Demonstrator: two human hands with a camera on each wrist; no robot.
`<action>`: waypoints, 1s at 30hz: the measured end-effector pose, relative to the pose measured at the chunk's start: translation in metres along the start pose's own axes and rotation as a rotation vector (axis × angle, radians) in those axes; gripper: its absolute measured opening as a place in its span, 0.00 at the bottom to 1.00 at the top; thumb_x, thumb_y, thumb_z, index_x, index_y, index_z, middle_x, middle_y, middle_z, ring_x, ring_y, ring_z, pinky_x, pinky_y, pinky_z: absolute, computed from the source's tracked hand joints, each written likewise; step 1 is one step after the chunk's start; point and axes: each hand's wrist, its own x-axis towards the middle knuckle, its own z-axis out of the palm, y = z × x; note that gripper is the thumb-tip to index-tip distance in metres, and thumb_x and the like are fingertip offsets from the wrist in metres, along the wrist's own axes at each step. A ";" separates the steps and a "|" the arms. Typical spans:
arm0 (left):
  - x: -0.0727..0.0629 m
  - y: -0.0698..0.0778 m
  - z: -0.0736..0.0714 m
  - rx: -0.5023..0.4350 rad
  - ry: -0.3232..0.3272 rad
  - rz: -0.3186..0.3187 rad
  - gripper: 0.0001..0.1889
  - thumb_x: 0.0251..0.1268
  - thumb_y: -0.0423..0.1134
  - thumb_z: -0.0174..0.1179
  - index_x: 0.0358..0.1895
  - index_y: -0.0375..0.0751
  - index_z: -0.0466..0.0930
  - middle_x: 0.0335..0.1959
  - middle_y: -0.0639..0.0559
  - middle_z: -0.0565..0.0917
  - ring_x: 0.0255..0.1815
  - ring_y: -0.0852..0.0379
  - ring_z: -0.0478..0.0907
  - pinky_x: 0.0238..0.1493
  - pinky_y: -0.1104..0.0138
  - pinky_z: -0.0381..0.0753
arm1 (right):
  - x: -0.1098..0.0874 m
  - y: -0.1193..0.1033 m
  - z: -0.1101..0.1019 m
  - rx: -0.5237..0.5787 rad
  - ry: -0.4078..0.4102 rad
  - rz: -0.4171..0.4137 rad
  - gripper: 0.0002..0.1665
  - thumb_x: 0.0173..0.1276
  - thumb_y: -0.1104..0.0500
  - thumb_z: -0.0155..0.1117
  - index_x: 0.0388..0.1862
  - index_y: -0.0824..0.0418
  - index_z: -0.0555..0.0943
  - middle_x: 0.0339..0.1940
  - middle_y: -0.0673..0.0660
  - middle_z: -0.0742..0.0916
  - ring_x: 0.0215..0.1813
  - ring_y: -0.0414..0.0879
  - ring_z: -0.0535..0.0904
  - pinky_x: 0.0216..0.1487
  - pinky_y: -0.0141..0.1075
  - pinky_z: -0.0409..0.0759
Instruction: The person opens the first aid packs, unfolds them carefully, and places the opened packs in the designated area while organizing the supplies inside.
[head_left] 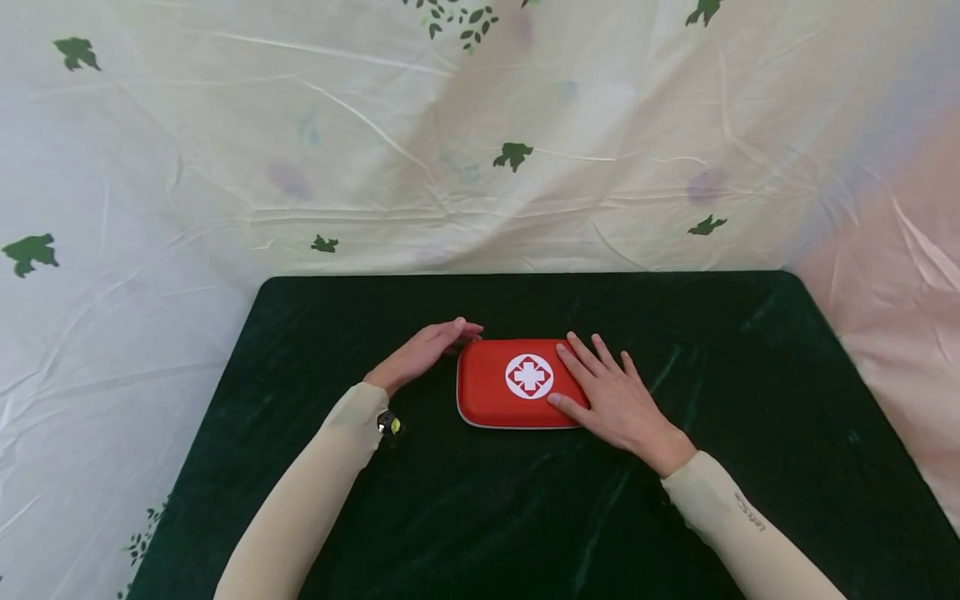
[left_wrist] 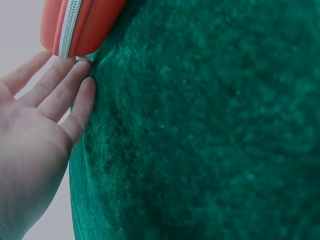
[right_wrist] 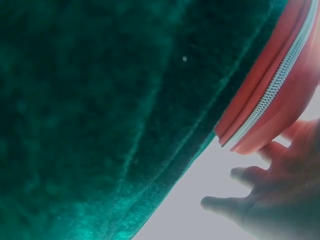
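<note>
A red zippered first-aid case (head_left: 487, 392) with a white cross emblem lies on a dark green cloth-covered table. My right hand (head_left: 618, 404) rests spread over the case's right end, its fingers fanned out. At the far left corner, my left hand (head_left: 431, 346) reaches along the case with nearly straight fingers. In the left wrist view, its fingertips (left_wrist: 82, 67) touch the end of the case beside the pale zipper (left_wrist: 69, 30). A small metallic piece shows there, too small to tell clearly. In the right wrist view, the zipper (right_wrist: 275, 82) runs along the case's side.
The green table (head_left: 480, 517) has rounded far corners. Behind it hangs a pale, wrinkled cloth (head_left: 600, 108) with green bird and leaf prints. A small black-and-yellow device (head_left: 389, 423) sits at my left wrist.
</note>
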 end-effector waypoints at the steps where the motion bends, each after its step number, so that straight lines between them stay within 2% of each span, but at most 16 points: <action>1: 0.000 0.000 0.000 0.001 0.005 -0.002 0.33 0.81 0.65 0.39 0.75 0.49 0.72 0.69 0.50 0.78 0.68 0.51 0.75 0.71 0.51 0.71 | 0.000 0.000 0.001 0.004 -0.001 0.000 0.54 0.72 0.24 0.51 0.87 0.48 0.51 0.88 0.53 0.50 0.85 0.64 0.41 0.76 0.72 0.44; 7: 0.000 -0.003 -0.003 0.006 0.004 -0.010 0.33 0.83 0.63 0.38 0.74 0.44 0.72 0.67 0.47 0.79 0.65 0.50 0.77 0.68 0.53 0.75 | -0.001 0.001 0.002 0.024 -0.003 0.000 0.55 0.72 0.24 0.51 0.87 0.47 0.50 0.88 0.53 0.49 0.85 0.64 0.42 0.76 0.72 0.44; 13: -0.002 -0.002 -0.002 0.017 -0.014 -0.039 0.31 0.86 0.57 0.36 0.74 0.41 0.72 0.69 0.46 0.78 0.67 0.48 0.75 0.70 0.50 0.72 | -0.001 0.001 0.002 0.037 -0.002 -0.004 0.54 0.72 0.25 0.51 0.87 0.47 0.50 0.88 0.53 0.49 0.85 0.65 0.43 0.76 0.72 0.45; 14: 0.003 -0.014 -0.003 0.016 -0.020 -0.024 0.31 0.86 0.58 0.36 0.74 0.41 0.72 0.69 0.45 0.78 0.68 0.48 0.75 0.70 0.51 0.72 | -0.001 0.001 0.002 0.037 -0.003 -0.005 0.54 0.72 0.24 0.51 0.87 0.48 0.50 0.88 0.53 0.49 0.85 0.65 0.43 0.76 0.72 0.45; 16: 0.002 -0.013 -0.004 0.009 -0.022 -0.018 0.32 0.85 0.59 0.37 0.74 0.41 0.72 0.70 0.45 0.78 0.68 0.47 0.74 0.71 0.51 0.71 | -0.002 0.001 0.003 0.038 -0.004 -0.007 0.54 0.72 0.24 0.51 0.87 0.48 0.50 0.88 0.53 0.49 0.85 0.65 0.43 0.76 0.71 0.45; 17: 0.007 -0.025 -0.006 0.007 -0.026 0.000 0.32 0.85 0.60 0.37 0.74 0.41 0.72 0.70 0.44 0.77 0.69 0.47 0.74 0.71 0.52 0.71 | -0.002 0.001 0.003 0.041 -0.004 -0.007 0.54 0.72 0.24 0.51 0.87 0.48 0.50 0.88 0.53 0.49 0.85 0.65 0.43 0.76 0.71 0.45; 18: 0.007 -0.025 -0.007 0.010 -0.029 0.006 0.32 0.85 0.60 0.38 0.74 0.41 0.73 0.70 0.44 0.78 0.68 0.47 0.74 0.71 0.52 0.72 | -0.002 0.001 0.003 0.042 -0.004 -0.008 0.55 0.72 0.24 0.51 0.87 0.48 0.49 0.88 0.53 0.49 0.85 0.65 0.44 0.76 0.71 0.45; 20: 0.006 -0.026 -0.009 0.039 -0.027 0.026 0.31 0.84 0.59 0.41 0.72 0.41 0.74 0.68 0.45 0.79 0.66 0.48 0.76 0.68 0.54 0.74 | -0.002 0.001 0.003 0.044 -0.005 -0.009 0.55 0.72 0.24 0.51 0.87 0.48 0.49 0.88 0.53 0.49 0.85 0.65 0.44 0.76 0.71 0.46; 21: 0.000 -0.015 -0.008 0.055 -0.022 0.019 0.29 0.84 0.57 0.42 0.72 0.41 0.75 0.66 0.46 0.80 0.64 0.49 0.78 0.67 0.54 0.76 | -0.002 0.000 0.003 0.046 -0.006 -0.009 0.55 0.72 0.24 0.50 0.87 0.48 0.49 0.88 0.53 0.49 0.85 0.65 0.44 0.76 0.71 0.46; 23: 0.000 -0.016 -0.009 0.110 -0.018 0.036 0.25 0.84 0.52 0.47 0.71 0.41 0.76 0.64 0.46 0.82 0.59 0.50 0.80 0.63 0.56 0.78 | -0.002 0.000 0.004 0.047 -0.009 -0.008 0.55 0.72 0.24 0.50 0.87 0.49 0.49 0.88 0.53 0.49 0.85 0.64 0.44 0.76 0.70 0.46; 24: -0.006 -0.005 -0.008 0.140 -0.017 0.035 0.23 0.83 0.50 0.49 0.70 0.42 0.77 0.62 0.47 0.83 0.56 0.50 0.81 0.61 0.56 0.80 | -0.002 0.000 0.004 0.046 -0.009 -0.008 0.55 0.72 0.24 0.50 0.87 0.49 0.49 0.88 0.53 0.49 0.85 0.64 0.44 0.76 0.70 0.46; 27: -0.005 -0.006 -0.008 0.213 -0.013 0.040 0.21 0.81 0.43 0.55 0.70 0.43 0.78 0.60 0.50 0.85 0.51 0.53 0.81 0.59 0.58 0.80 | -0.003 0.000 0.004 0.046 -0.012 -0.006 0.55 0.72 0.24 0.50 0.87 0.49 0.49 0.88 0.53 0.49 0.85 0.63 0.44 0.76 0.70 0.47; 30: -0.004 -0.006 -0.007 0.248 -0.006 0.042 0.20 0.80 0.40 0.57 0.70 0.43 0.78 0.59 0.51 0.85 0.49 0.54 0.80 0.59 0.58 0.80 | -0.003 0.000 0.004 0.045 -0.012 -0.002 0.56 0.72 0.24 0.51 0.87 0.50 0.49 0.88 0.54 0.49 0.85 0.63 0.44 0.76 0.70 0.47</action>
